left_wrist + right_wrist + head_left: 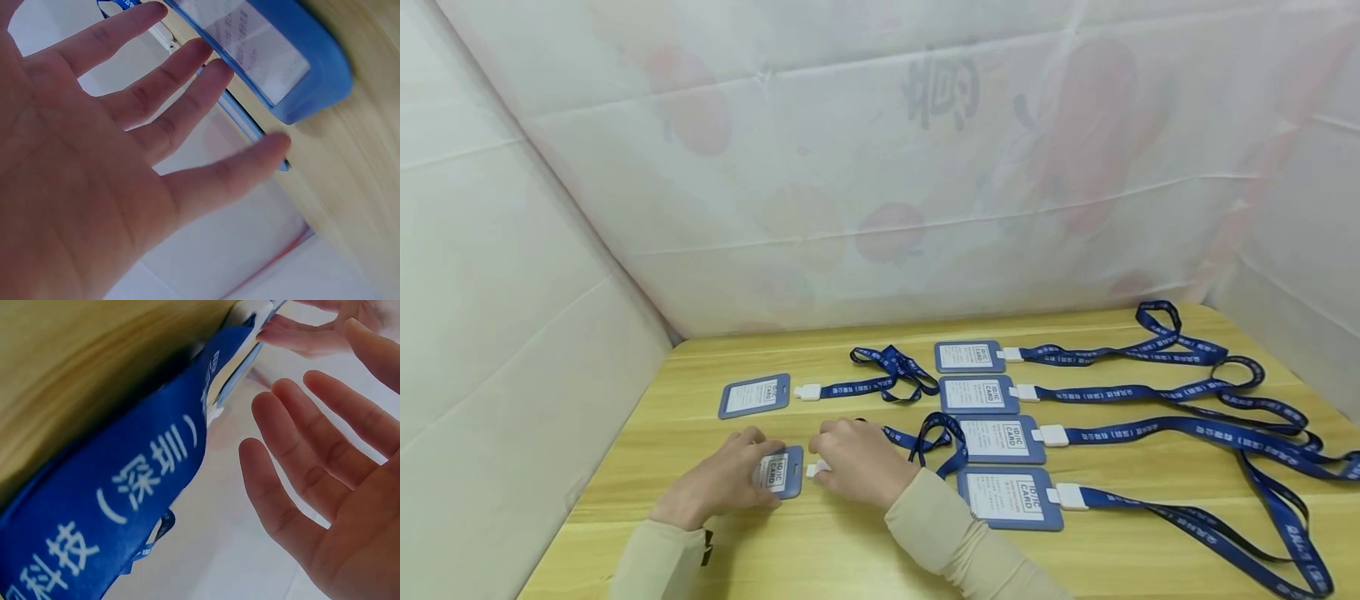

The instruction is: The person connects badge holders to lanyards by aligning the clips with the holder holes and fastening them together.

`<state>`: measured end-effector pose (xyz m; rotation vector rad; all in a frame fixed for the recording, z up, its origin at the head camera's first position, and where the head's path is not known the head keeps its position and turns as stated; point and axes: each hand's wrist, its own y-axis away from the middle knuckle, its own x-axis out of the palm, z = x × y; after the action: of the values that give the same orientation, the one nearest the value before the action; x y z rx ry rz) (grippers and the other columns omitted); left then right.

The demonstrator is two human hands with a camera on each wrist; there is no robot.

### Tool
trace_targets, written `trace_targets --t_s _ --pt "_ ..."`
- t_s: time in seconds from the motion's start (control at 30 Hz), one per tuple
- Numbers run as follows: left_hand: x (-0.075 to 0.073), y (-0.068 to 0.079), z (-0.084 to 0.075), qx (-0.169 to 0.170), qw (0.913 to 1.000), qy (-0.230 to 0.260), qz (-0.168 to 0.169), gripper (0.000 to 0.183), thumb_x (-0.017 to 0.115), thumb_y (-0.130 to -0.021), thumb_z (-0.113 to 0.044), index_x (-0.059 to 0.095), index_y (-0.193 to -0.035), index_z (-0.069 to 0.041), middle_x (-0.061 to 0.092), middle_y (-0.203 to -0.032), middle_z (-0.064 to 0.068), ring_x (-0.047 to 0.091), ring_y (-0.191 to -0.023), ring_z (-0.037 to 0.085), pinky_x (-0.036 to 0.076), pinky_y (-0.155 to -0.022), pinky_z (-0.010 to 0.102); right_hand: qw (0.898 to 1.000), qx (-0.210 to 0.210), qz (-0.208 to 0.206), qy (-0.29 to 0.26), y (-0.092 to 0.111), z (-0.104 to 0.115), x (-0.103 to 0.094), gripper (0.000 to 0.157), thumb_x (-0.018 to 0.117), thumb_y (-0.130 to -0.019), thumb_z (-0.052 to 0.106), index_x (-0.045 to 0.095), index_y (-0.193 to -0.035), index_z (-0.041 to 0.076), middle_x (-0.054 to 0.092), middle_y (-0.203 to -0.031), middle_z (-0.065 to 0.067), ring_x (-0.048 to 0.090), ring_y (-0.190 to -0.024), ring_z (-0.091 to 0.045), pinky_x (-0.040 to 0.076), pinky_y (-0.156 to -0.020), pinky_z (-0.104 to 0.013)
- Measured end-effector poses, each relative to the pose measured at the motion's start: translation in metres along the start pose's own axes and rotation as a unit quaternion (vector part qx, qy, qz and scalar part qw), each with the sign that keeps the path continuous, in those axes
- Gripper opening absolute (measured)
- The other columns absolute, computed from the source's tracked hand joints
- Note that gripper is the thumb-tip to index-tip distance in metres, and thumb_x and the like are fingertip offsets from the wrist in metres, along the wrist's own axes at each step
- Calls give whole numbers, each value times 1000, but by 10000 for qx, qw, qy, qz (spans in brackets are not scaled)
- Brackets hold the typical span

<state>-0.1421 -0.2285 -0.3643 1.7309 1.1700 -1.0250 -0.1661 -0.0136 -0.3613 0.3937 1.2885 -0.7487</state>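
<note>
A blue ID badge holder (793, 475) with a white card lies at the front left. My left hand (730, 475) spans it and grips its opposite edges. In the left wrist view, fingertips (217, 67) meet the edge of the holder (331, 75), and the thumb is hidden. My right hand (865, 458) is over the white clip (812, 472) of a blue lanyard (953, 454), just right of that holder. The right wrist view shows its fingers (300, 444) loosely extended, apart from the lanyard strap (137, 481). Clip and holder are apart.
Behind my hands lie another blue badge holder (722, 408) and a separate lanyard clip (808, 392) with a bundled strap (895, 371). Several holders with lanyards clipped on, such as the nearest one (1011, 523), form a column at right. White cloth walls (820, 225) surround the wooden table (842, 550).
</note>
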Motion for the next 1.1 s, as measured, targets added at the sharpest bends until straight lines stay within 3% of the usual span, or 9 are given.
trace_targets --t_s 0.27,0.43,0.67,0.9,1.1 --pt "1 1 2 46 10000 26 -6 67 92 -70 -17 66 -130 -4 55 -118 7 49 -104 28 53 -86 50 9995 -32 -3 320 -1 1 7 29 82 -87 28 77 -111 13 72 -107 0 66 -94 -13 55 -78 -25" --pt "1 -1 1 59 9999 -88 -17 66 92 -70 -17 66 -130 -5 55 -118 6 49 -104 26 53 -86 48 9974 -83 -31 709 -2 -1 12 26 84 -85 30 77 -103 13 68 -93 2 60 -79 -9 50 -68 -20" --pt "1 -2 0 2 9999 -135 -15 65 92 -70 -15 66 -130 -6 55 -118 5 49 -104 25 53 -86 47 9945 -2 197 1028 0 -1 13 16 85 -80 22 73 -85 14 58 -77 4 52 -68 -9 48 -61 -22" --pt "1 -1 -1 -23 9999 -104 -11 66 92 -70 -15 66 -130 -7 55 -119 5 49 -104 25 54 -86 49 9919 68 272 1242 -4 1 17 17 86 -81 26 76 -87 15 62 -78 3 53 -65 -8 49 -58 -21" --pt "1 -1 -2 -21 10000 -77 3 66 92 -70 -15 66 -130 -7 55 -120 6 49 -104 25 54 -84 48 9895 67 135 1435 -6 0 20 10 85 -82 20 78 -86 14 64 -77 1 55 -63 -9 49 -54 -21"
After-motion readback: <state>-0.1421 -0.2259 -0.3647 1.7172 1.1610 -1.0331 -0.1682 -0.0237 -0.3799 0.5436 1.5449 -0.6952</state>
